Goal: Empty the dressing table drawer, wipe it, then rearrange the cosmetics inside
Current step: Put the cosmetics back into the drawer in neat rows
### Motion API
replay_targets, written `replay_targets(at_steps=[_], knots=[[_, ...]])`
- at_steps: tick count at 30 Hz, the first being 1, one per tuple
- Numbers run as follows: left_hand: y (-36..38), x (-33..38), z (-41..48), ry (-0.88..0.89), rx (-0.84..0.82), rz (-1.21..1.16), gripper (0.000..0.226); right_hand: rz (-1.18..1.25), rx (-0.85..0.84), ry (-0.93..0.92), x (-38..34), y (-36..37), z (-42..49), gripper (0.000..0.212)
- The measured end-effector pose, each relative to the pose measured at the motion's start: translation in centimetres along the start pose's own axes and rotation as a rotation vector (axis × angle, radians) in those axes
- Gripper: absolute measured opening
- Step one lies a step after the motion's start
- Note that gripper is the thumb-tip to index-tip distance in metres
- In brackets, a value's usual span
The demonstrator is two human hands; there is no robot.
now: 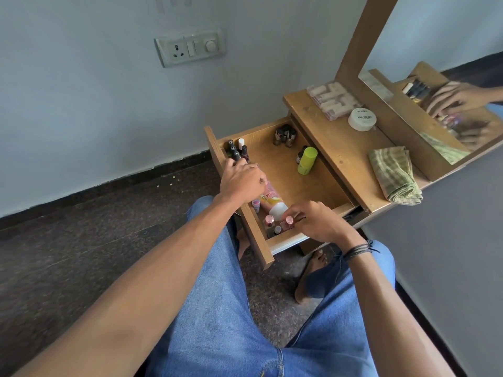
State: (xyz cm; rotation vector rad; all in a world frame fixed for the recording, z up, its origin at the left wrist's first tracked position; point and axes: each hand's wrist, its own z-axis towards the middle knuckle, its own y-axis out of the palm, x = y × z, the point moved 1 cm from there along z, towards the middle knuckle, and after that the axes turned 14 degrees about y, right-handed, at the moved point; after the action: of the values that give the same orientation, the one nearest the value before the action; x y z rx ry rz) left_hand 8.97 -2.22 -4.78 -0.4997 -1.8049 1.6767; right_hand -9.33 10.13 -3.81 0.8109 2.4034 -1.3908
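Head view, drawer (275, 159): pulled open from the counter (334, 148), beneath both grips.
Left grip (242, 183): fingers curled onto dark-capped bottles (236, 153); grasping one or not, cannot tell.
Right grip (317, 221): pinching a pink-capped bottle (289, 220).
Lotion bottle (272, 198): lying between the grips.
Green tube (307, 160): beyond the right grip, apart.
Cloth (394, 175): folded on counter, farther right.

Light blue denim jeans (217, 308) on both legs, stitched seam visible. Several thin dark cord bracelets (356, 250), ends loose, on right wrist. Left hand (242, 183), right hand (318, 221), forearms and foot (313, 270) bare.
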Motion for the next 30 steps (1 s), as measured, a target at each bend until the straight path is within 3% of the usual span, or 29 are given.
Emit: replay_targets(at_steps=[5,10,16,21,30], knots=[[-0.1,0.0,0.0,-0.002,-0.01,0.011,0.023,0.051,0.02,-0.003,0.4,-0.7,0.4,0.036],[-0.2,0.1,0.0,0.002,-0.024,0.006,0.025,0.141,0.187,0.099,0.2,-1.0,3.1,0.034],[-0.2,0.0,0.0,0.012,-0.016,-0.008,0.025,0.105,0.184,0.072,-0.9,1.1,4.5,0.022],[0.4,-0.2,0.2,0.002,0.003,0.009,0.027,0.092,0.249,0.062,-0.8,1.9,4.7,0.028],[0.6,-0.4,0.2,0.019,0.057,-0.031,0.033,0.112,0.171,0.079,-0.2,1.2,4.9,0.029]])
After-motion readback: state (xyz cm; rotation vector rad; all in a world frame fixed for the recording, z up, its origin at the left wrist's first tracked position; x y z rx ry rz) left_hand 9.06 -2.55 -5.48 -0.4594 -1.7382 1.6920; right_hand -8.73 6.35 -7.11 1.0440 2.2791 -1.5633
